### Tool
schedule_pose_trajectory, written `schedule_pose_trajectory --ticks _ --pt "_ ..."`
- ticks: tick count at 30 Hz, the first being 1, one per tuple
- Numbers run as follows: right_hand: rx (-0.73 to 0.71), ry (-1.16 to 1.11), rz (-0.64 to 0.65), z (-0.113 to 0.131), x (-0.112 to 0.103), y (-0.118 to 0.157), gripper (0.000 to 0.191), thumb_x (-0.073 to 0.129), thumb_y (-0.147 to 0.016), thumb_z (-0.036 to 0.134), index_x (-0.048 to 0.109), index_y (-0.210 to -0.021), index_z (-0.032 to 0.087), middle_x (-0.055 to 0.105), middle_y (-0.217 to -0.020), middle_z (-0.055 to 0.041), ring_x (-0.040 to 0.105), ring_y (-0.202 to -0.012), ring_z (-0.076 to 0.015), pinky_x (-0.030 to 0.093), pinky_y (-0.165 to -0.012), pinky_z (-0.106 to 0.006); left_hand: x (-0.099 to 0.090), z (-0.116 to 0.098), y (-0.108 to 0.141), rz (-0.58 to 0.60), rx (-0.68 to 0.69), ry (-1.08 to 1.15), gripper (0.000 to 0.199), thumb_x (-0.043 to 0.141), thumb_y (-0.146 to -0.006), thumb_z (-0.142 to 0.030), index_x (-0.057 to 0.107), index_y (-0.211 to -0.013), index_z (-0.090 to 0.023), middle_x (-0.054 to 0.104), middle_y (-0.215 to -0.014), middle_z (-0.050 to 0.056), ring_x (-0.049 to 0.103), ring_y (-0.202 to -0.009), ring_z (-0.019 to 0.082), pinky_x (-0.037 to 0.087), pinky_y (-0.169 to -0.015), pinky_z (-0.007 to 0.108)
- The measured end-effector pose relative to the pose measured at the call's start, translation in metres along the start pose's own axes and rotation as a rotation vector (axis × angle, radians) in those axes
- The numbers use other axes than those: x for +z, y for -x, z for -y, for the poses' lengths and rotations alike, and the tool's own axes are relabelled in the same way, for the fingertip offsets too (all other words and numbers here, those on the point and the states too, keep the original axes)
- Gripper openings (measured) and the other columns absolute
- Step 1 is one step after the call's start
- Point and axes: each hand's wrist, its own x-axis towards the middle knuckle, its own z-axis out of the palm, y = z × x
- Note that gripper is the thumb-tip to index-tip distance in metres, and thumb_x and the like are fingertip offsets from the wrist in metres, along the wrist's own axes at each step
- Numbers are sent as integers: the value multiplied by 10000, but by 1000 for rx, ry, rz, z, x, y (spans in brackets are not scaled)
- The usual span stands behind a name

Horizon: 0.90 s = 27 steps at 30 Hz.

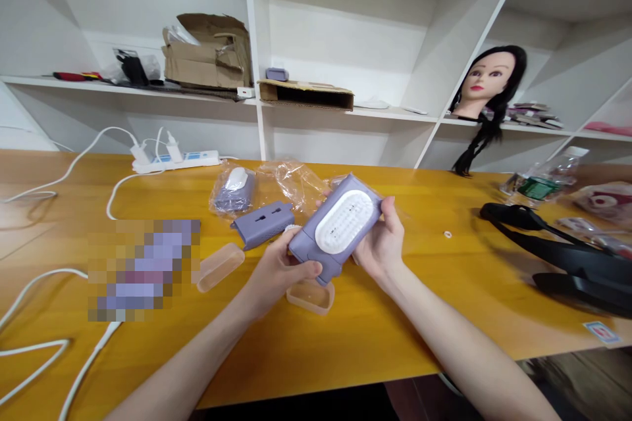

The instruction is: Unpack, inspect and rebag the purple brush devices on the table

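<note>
Both hands hold up a purple plastic device with a white oval panel (344, 222), tilted over the desk. My left hand (281, 270) is closed on its lower left end, thumb on the front. My right hand (381, 243) grips its right side, thumb along the edge and the other fingers hidden behind. Behind my left hand lies a purple slotted plastic piece (264, 223). A clear, peach-tinted oval tray (311, 297) sits below the device, and a similar tray (220, 266) lies to the left. A second purple and white unit (236, 189) is in clear plastic wrap.
A white power strip (178, 161) with cables stands at the back left. A pixelated purple object (148, 266) lies left. At right are a black headset-like object (557, 243), a plastic bottle (553, 177) and a small ring (447, 234). A mannequin head (486, 82) stands on the shelf.
</note>
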Motion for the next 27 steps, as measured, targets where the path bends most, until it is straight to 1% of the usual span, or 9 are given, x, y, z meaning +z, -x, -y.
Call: schedule_pose_trajectory --ticks 3,7,10,13,15,17,22,25,27 --pt "-12 -109 10 2 0 3 664 353 -782 694 517 -1218 221 663 -1054 -111 617 -995 -311 481 -811 -497 3 4 0 37 -21 7 401 757 -629 -285 570 -966 -173 586 -826 11 549 -774 166 439 -729 304" --pt "-40 -122 4 2 0 5 598 426 -790 624 482 -1255 253 670 -1050 -86 634 -966 -303 492 -796 -483 9 9 2 52 23 4 393 724 -663 -277 571 -1014 -188 594 -821 16 561 -820 195 441 -748 318" --pt "-45 -104 -51 0 2 5 560 450 -789 576 481 -1245 253 677 -1041 -78 642 -943 -299 503 -777 -465 16 8 4 -1 47 -35 342 703 -675 -279 584 -982 -186 584 -782 4 542 -754 172 431 -683 284" --pt "-34 -101 -102 -3 6 5 531 428 -788 587 531 -1170 232 677 -1041 -84 648 -916 -301 508 -765 -458 22 6 6 -86 47 -48 292 692 -669 -288 582 -916 -178 548 -722 -20 493 -660 136 409 -628 260" --pt "-27 -94 -131 -5 8 4 532 405 -784 614 566 -1101 219 674 -1043 -94 649 -908 -304 510 -760 -457 24 5 6 -138 45 -49 266 680 -674 -289 576 -893 -179 531 -700 -29 478 -650 131 397 -618 253" --pt "-28 -81 -149 -6 9 4 535 395 -779 623 575 -1075 216 673 -1038 -98 648 -910 -305 511 -753 -457 24 5 6 -157 41 -45 257 669 -680 -282 572 -896 -182 528 -701 -31 474 -658 132 391 -617 250" --pt "-4 -85 -155 -5 8 2 528 388 -782 598 574 -1083 206 682 -987 -104 638 -934 -308 506 -752 -456 23 7 5 -119 36 -22 265 649 -704 -253 563 -945 -188 546 -754 -22 483 -710 137 398 -665 256" --pt "12 -91 -123 -1 8 2 537 382 -782 590 577 -1090 195 683 -980 -115 636 -935 -318 502 -747 -465 22 6 7 -85 43 -23 256 651 -707 -246 567 -944 -197 525 -753 -27 468 -705 133 393 -660 252" --pt "7 -81 -91 3 8 3 572 376 -775 604 553 -1142 202 680 -996 -119 637 -933 -325 496 -748 -479 21 6 8 -55 72 -31 255 666 -699 -246 571 -932 -207 512 -752 -30 461 -700 134 387 -648 248"
